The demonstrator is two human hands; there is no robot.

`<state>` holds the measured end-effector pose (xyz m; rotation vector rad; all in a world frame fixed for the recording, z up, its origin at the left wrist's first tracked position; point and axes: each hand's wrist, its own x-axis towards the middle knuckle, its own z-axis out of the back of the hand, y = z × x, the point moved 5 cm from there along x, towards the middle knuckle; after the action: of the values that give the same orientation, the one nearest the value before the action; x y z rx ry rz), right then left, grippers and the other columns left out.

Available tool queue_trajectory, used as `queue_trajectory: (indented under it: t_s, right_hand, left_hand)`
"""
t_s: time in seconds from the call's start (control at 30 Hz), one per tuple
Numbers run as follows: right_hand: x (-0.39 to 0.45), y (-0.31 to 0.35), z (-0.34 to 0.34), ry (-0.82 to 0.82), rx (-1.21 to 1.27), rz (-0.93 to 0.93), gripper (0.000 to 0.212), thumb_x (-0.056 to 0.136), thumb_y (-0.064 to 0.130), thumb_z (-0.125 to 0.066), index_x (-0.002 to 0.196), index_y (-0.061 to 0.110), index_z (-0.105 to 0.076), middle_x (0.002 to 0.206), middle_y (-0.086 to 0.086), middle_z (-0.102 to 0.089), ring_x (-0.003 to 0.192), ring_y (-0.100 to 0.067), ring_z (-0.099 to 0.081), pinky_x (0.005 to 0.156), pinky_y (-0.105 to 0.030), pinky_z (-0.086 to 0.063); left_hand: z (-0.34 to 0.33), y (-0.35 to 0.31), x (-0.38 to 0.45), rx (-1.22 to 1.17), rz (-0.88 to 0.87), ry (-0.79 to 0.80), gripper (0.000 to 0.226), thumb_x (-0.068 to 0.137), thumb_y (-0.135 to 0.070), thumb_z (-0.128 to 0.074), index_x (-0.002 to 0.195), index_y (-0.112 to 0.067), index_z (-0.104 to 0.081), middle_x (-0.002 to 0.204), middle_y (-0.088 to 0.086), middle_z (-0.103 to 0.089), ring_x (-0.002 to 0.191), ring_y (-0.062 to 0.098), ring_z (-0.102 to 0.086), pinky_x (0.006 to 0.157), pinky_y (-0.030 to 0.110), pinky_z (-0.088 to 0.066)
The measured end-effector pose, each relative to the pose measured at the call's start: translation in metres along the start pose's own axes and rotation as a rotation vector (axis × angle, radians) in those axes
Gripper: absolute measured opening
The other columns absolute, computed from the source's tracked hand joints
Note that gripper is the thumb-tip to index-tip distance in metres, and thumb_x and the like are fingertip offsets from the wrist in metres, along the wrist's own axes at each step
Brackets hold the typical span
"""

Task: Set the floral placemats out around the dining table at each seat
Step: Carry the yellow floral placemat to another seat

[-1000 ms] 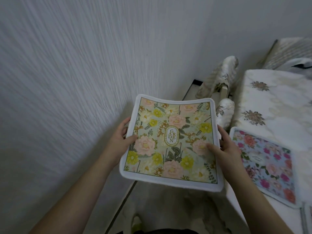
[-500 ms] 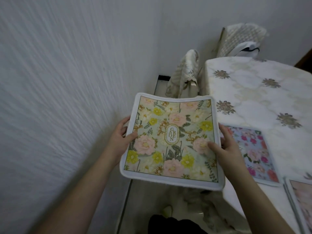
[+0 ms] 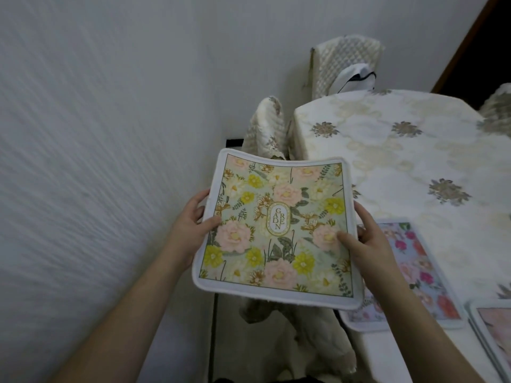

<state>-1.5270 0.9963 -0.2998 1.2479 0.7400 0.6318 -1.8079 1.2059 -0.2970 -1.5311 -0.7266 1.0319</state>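
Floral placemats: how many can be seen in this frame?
3. The green-and-yellow placemat is held off the table by both hands; the blue-and-pink placemat lies on the table's near edge; the pink placemat is cut off at the frame's right. Others may be out of view.

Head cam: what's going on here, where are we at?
A person holds a green-and-yellow floral placemat with a white border in the air, left hand gripping its left edge and right hand its right edge. It hangs off the near-left side of the dining table with the cream floral tablecloth, not yet set down. A blue-and-pink floral placemat already lies on the table's near edge, and a pink-toned placemat beside it is cut off by the frame.
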Motion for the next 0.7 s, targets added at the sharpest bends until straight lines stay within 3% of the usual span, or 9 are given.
queue_trajectory:
  t_s: [0.13, 0.23, 0.37, 0.43, 0.53, 0.6, 0.7]
  right_hand:
    - [0.014, 0.000, 0.015, -0.078, 0.052, -0.020, 0.065, 0.095, 0.010, -0.061, 0.142, 0.050, -0.041, 0.097, 0.009, -0.076, 0.080, -0.019, -0.076, 0.059, -0.036, -0.062]
    - [0.024, -0.007, 0.026, -0.167, 0.061, -0.055, 0.066, 0.094, 0.011, -0.061, 0.134, 0.060, -0.041, 0.094, 0.012, -0.076, 0.080, -0.018, -0.075, 0.060, -0.039, -0.062]
    - [0.036, -0.015, 0.039, -0.305, 0.092, -0.088, 0.067, 0.095, 0.013, -0.060, 0.122, 0.072, -0.041, 0.097, 0.014, -0.075, 0.081, -0.019, -0.076, 0.059, -0.038, -0.062]
    - [0.042, -0.017, 0.042, -0.355, 0.092, -0.099, 0.067, 0.096, 0.014, -0.060, 0.123, 0.071, -0.041, 0.101, 0.013, -0.075, 0.084, -0.019, -0.076, 0.063, -0.042, -0.062]
    - [0.048, -0.024, 0.045, -0.477, 0.091, -0.143, 0.065, 0.096, 0.015, -0.061, 0.134, 0.063, -0.039, 0.109, 0.007, -0.074, 0.086, -0.018, -0.075, 0.069, -0.047, -0.062]
    - [0.051, -0.026, 0.047, -0.562, 0.102, -0.158, 0.065, 0.096, 0.015, -0.061, 0.139, 0.057, -0.037, 0.116, 0.005, -0.071, 0.090, -0.017, -0.075, 0.074, -0.049, -0.062]
    - [0.050, -0.027, 0.049, -0.672, 0.110, -0.168, 0.065, 0.096, 0.015, -0.060, 0.134, 0.063, -0.040, 0.116, 0.008, -0.070, 0.089, -0.014, -0.074, 0.069, -0.043, -0.062]
  left_hand:
    - [-0.023, -0.006, 0.038, 0.013, 0.003, 0.062, 0.060, 0.089, 0.002, -0.066, 0.135, -0.035, -0.053, 0.118, 0.009, -0.069, 0.095, 0.030, -0.074, 0.065, 0.044, -0.062]
    - [-0.051, -0.010, 0.076, 0.019, 0.033, 0.151, 0.059, 0.088, 0.001, -0.068, 0.125, -0.043, -0.056, 0.118, 0.006, -0.069, 0.093, 0.029, -0.075, 0.063, 0.044, -0.062]
    - [-0.095, -0.019, 0.132, 0.092, -0.001, 0.298, 0.060, 0.088, 0.001, -0.067, 0.115, -0.052, -0.059, 0.114, -0.004, -0.071, 0.099, 0.026, -0.073, 0.070, 0.045, -0.062]
    - [-0.111, -0.017, 0.160, 0.101, 0.000, 0.365, 0.060, 0.089, 0.003, -0.066, 0.116, -0.049, -0.059, 0.110, -0.009, -0.074, 0.100, 0.024, -0.073, 0.072, 0.043, -0.062]
    - [-0.137, -0.013, 0.199, 0.119, 0.039, 0.479, 0.059, 0.090, 0.003, -0.065, 0.130, -0.040, -0.056, 0.116, -0.001, -0.073, 0.099, 0.025, -0.073, 0.075, 0.047, -0.062]
    - [-0.156, -0.013, 0.220, 0.145, 0.038, 0.550, 0.059, 0.090, 0.000, -0.066, 0.125, -0.046, -0.058, 0.114, 0.000, -0.073, 0.097, 0.023, -0.074, 0.074, 0.046, -0.062]
    - [-0.191, -0.018, 0.242, 0.210, 0.032, 0.677, 0.056, 0.092, -0.004, -0.066, 0.123, -0.050, -0.054, 0.108, -0.010, -0.075, 0.096, 0.017, -0.074, 0.068, 0.035, -0.062]
